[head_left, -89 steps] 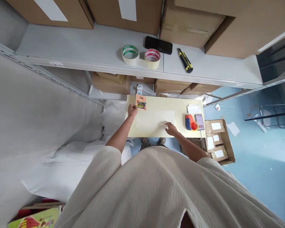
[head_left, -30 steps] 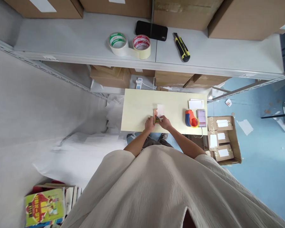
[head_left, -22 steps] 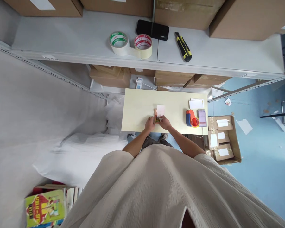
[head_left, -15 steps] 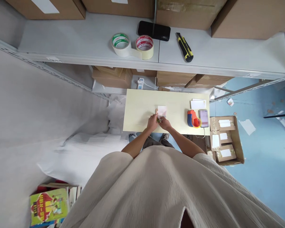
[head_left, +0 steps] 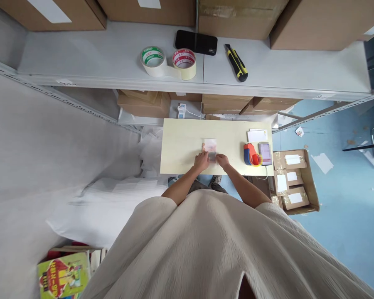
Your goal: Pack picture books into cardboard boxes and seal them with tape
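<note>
On the pale yellow table [head_left: 180, 141], a small flat item wrapped in thin white paper [head_left: 210, 146] lies near the front edge. My left hand [head_left: 201, 160] and my right hand [head_left: 223, 160] rest at its near end, fingers curled onto the wrapping, one on each side. The picture card seen earlier is covered by the paper. A red and blue tape dispenser [head_left: 249, 154] stands to the right of my right hand, apart from it.
A phone [head_left: 264, 153] and white labels [head_left: 257, 135] lie by the dispenser. The shelf above holds two tape rolls [head_left: 168, 62], a black case [head_left: 195, 42], a yellow utility knife [head_left: 236, 62] and cardboard boxes. An open carton [head_left: 293, 179] sits right; white sheets [head_left: 112, 199] left.
Three seconds ago my left hand held the picture card at the table's left and a sheet lay flat. Now the card is wrapped at the centre, both hands pressing the paper.
</note>
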The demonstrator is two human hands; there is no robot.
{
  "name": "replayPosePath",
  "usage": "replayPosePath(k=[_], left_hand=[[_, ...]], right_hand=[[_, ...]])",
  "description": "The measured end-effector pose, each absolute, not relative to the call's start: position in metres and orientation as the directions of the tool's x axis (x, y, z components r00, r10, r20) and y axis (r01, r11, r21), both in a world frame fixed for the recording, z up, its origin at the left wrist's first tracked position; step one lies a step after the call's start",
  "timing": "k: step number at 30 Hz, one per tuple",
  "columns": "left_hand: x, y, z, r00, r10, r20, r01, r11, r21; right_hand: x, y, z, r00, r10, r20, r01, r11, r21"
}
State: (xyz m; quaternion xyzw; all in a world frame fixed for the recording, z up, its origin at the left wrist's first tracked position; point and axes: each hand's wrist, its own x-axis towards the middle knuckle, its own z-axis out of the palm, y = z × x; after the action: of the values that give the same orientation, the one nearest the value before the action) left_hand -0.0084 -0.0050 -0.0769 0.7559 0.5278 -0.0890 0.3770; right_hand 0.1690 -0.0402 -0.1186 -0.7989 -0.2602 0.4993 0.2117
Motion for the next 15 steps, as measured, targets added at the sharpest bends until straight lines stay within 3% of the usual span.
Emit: replayPosePath(k=[4, 8, 15], left_hand=[[-0.003, -0.003, -0.074, 0.362, 0.757, -0.544, 0.878, -0.082, 0.471], [-0.004, 0.003, -0.071, 0.294, 0.778, -0.556, 0.847, 0.058, 0.528], [-0.031, 0.006, -0.074, 0.232, 0.815, -0.531, 0.659, 0.27, 0.702]], right_hand=[[0.161, -0.033, -0.109, 0.337, 0.567, -0.751, 0.004, -0.799, -0.601], [0.153, -0.028, -0.096, 0.261, 0.603, -0.754, -0.126, -0.753, -0.646], [0.136, -0.019, -0.072, 0.05, 0.692, -0.72, -0.078, -0.716, -0.694]])
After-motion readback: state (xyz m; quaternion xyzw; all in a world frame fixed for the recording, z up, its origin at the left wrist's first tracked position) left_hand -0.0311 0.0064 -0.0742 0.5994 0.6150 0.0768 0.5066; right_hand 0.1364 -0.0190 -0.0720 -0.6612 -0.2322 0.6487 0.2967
